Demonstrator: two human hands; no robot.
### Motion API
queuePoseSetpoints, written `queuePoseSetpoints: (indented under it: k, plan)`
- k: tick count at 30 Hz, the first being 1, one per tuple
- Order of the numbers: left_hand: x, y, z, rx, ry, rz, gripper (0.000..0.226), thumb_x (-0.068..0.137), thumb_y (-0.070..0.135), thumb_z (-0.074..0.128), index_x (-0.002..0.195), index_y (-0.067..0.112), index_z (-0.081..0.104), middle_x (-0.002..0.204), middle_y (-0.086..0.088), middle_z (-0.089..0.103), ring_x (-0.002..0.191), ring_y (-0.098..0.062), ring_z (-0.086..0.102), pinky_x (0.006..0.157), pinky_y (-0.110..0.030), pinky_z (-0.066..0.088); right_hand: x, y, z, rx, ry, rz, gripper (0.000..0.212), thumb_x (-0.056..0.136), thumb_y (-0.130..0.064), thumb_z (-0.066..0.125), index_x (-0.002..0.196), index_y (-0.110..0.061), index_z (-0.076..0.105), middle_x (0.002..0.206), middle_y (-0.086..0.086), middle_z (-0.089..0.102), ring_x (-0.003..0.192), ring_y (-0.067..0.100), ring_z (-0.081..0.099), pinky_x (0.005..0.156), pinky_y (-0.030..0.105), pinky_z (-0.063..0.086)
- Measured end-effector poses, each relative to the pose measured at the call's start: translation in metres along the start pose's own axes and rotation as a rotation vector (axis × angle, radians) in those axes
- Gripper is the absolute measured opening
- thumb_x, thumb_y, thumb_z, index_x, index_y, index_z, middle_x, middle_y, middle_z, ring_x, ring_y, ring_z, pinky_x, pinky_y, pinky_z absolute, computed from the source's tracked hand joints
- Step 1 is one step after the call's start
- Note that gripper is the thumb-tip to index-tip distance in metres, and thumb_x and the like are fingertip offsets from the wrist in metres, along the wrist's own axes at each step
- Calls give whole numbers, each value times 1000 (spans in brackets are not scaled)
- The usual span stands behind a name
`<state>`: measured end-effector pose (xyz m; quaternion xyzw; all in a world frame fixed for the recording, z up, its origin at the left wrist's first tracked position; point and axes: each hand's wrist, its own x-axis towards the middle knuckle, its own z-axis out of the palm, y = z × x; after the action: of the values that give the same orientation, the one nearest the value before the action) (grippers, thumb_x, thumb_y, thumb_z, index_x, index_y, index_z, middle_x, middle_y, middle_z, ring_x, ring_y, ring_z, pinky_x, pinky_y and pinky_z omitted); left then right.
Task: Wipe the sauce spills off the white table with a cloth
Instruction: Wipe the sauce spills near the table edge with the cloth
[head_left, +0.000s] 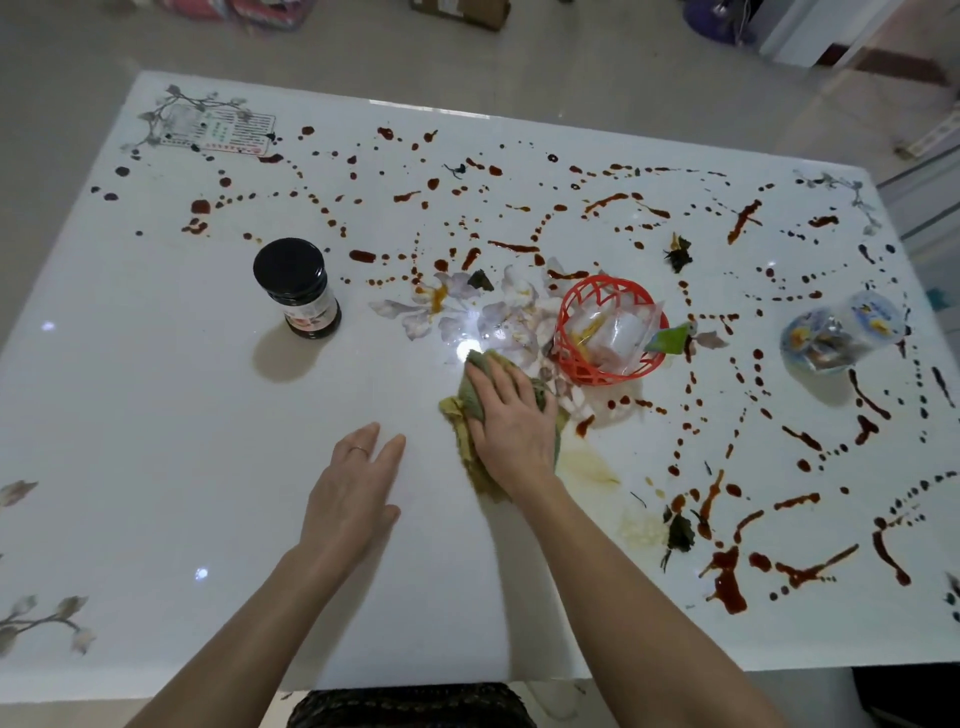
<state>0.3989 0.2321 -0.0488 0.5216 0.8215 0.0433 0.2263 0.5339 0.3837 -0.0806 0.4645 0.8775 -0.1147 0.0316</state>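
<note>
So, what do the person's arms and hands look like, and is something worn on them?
The left forearm and the right forearm are bare: no sleeves, gloves, watch or bracelet in view. The left hand wears one thin plain ring on a finger. The right hand shows no ring.

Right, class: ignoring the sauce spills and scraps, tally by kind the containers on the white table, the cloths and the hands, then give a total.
Black-lidded jar: 1
Red basket: 1
Printed plastic cup: 1
Cloth: 1
Hands: 2 (left hand, right hand)
Total: 6
</note>
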Motion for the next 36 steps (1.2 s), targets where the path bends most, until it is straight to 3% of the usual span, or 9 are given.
queuePoseSetpoints:
  k: [2,5,11,17,20,24,27,32,36]
  plan:
    - [-2,0,1,1,-2,1,78,79,23,70,143,23,24,154,-9,15,140,-24,14,99,-34,40,-6,10,0,-3,11,81,56,97,-42,40,152,-38,29,160,-12,25,146,15,22,112,52,18]
    - [-2,0,0,-21,0,-4,78,79,20,69,143,22,24,155,-9,14,141,-23,12,99,-34,40,-32,34,4,-5,132,214,57,91,-42,44,147,-34,40,152,-7,43,137,18,37,105,49,32]
    - [-2,5,-2,-25,-4,-12,76,81,18,68,143,19,25,155,-12,13,143,-25,10,100,-35,41,-45,41,11,52,184,385,63,80,-28,72,140,-26,53,139,2,57,129,29,47,95,55,36]
    - [-1,11,-2,2,-8,-24,72,81,21,67,141,17,27,155,-14,13,142,-27,10,97,-35,41,-18,35,4,61,179,244,57,90,-41,31,142,-29,50,143,-2,53,125,26,43,100,49,25]
    - [0,13,0,19,-3,-27,72,81,25,67,140,17,26,154,-13,13,142,-27,9,99,-35,40,-27,50,-1,8,169,191,58,88,-39,31,143,-30,48,136,-3,57,122,24,48,96,49,36]
    - [0,17,1,23,2,-34,75,80,27,69,140,16,25,154,-14,12,141,-28,9,101,-34,38,-37,41,5,45,145,296,60,85,-36,34,141,-27,50,134,1,58,122,26,48,92,53,41]
    - [2,20,-1,33,-6,-43,74,78,29,70,137,14,29,153,-15,15,141,-29,11,100,-35,39,-18,24,0,100,138,294,56,89,-30,46,145,-24,46,145,2,50,127,28,44,99,54,34]
    - [4,23,-1,54,-18,-44,73,75,30,73,134,12,33,153,-16,18,140,-32,13,100,-37,39,23,-1,-12,106,-1,275,66,100,-29,45,157,-25,12,165,0,6,149,24,9,116,53,12]
    - [4,24,-2,54,-24,-43,72,76,30,72,133,13,32,153,-14,16,140,-31,11,100,-36,39,37,-6,-15,105,-39,279,69,100,-32,47,157,-25,9,165,0,3,149,25,5,115,55,12]
